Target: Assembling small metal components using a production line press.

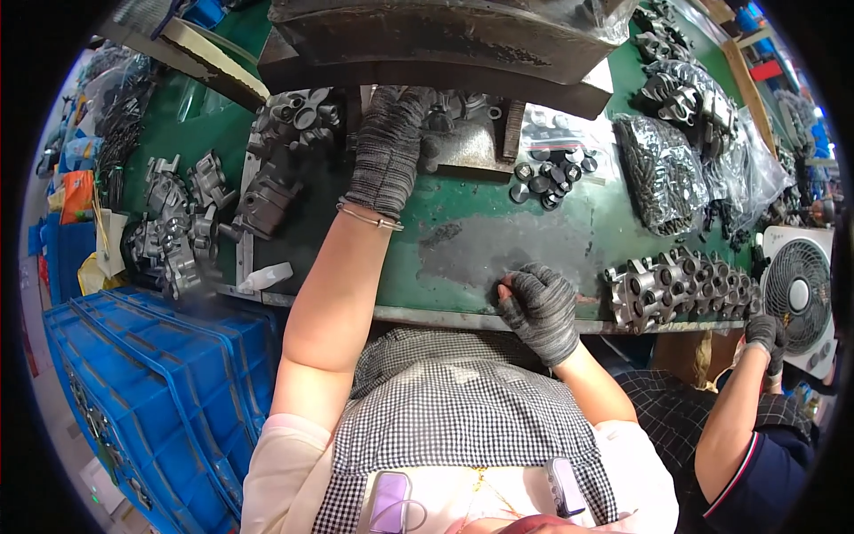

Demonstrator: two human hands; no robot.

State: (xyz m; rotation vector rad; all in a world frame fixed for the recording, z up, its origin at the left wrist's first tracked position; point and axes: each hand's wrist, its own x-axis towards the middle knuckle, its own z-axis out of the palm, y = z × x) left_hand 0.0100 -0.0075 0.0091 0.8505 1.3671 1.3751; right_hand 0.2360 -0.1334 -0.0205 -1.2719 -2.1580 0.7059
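Left hand [389,142]: fingers hidden under the press [427,40], grip not discernible. Right hand [538,303]: fingers curled, empty, resting on bench [463,240].

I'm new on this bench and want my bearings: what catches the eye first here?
The left hand, in a grey knit glove, reaches far across the green workbench to grey cast metal parts under a dark machine. The gloved right hand rests at the bench's near edge, beside a row of grey metal castings. A blue plastic crate sits lower left.
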